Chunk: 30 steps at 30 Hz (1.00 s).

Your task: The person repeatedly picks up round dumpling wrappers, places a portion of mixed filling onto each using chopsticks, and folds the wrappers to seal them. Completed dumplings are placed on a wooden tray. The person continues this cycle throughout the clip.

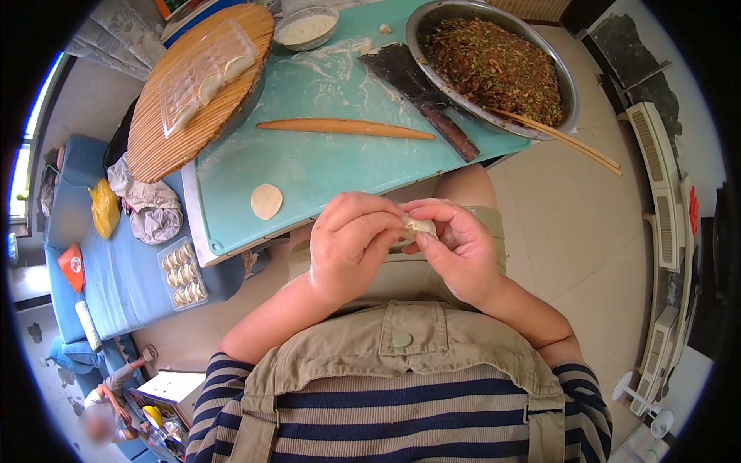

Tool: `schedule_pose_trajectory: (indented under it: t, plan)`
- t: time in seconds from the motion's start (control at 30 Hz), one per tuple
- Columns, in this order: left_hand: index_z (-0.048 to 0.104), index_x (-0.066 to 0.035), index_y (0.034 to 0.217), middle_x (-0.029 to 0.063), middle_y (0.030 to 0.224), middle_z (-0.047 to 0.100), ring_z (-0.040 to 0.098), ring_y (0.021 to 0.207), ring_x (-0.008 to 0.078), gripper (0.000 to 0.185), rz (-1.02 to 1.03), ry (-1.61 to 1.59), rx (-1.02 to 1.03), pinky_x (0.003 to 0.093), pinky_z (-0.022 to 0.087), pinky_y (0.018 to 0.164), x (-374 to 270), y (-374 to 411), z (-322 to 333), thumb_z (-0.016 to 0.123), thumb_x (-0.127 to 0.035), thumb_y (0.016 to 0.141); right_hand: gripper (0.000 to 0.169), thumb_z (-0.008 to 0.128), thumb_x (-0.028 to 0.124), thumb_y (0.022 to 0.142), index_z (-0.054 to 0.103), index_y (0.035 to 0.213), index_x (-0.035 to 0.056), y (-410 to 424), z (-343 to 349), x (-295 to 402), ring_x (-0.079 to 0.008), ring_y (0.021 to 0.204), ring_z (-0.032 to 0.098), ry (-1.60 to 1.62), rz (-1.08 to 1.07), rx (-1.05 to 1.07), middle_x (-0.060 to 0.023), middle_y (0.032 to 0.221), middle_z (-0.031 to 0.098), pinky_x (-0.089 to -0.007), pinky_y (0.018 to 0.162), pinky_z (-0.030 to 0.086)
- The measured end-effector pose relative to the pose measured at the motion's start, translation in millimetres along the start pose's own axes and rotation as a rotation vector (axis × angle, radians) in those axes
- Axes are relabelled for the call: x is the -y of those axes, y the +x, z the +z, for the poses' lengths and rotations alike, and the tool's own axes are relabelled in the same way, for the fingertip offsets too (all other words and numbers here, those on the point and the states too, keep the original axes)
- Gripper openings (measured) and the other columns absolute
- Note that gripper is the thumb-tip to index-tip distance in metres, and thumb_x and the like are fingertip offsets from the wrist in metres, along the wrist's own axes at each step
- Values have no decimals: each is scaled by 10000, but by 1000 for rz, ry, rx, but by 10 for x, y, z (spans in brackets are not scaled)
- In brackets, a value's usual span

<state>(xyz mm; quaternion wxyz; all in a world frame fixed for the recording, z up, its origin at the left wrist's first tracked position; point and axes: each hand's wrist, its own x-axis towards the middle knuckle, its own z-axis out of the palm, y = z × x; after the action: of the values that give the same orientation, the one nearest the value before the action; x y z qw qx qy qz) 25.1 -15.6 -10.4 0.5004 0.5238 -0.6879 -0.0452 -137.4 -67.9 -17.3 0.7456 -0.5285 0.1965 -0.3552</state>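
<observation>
Between my left hand (356,243) and my right hand (463,249) is a dumpling (418,227), its pale dough pinched by the fingers of both. They hold it above my lap, just off the front edge of the turquoise board (324,168). Fingers hide much of the dumpling. One round dough wrapper (267,202) lies flat on the board, left of my hands. Farther back, a tapered wooden rolling pin (346,128) lies crosswise. A large metal bowl (412,35) at the back right holds brown minced filling (498,69) with green bits, and chopsticks (556,136) rest over its rim.
A dark cleaver (422,98) lies beside the bowl. Flour fills a small bowl (307,29). On a round slatted lid (145,136) sits a plastic tray (202,75) with a few dumplings. Another filled tray (183,274) rests on the blue sofa (124,289). A person (110,399) sits at lower left.
</observation>
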Motion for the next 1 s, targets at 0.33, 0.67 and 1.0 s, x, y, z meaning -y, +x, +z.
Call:
schedule_pose_trajectory:
  t: [0.33,0.67,1.0]
  plan:
    - [648,-32,852,96,947,626,591,840,233,235,-45,-105,86,309,452,717,-32,20,-29,696,22,629,261,521,-29,843,500,1101,-3,-31,-11,2,-107,914,555,-37,49,-6,-69,1061,543,-240,771,487]
    - [552,-33,1036,149,1114,554,563,966,265,391,-196,-217,111,342,452,817,13,-64,11,717,-45,682,252,509,-5,860,466,1108,1,-14,-18,23,-121,935,559,58,132,4,-83,1048,558,-255,785,492]
    - [490,17,1166,119,1173,547,546,1034,166,348,-727,-1013,140,296,460,881,31,-165,64,584,-21,832,73,510,79,878,510,902,9,91,-106,62,-203,755,585,-422,-70,-60,-99,839,584,-312,615,482]
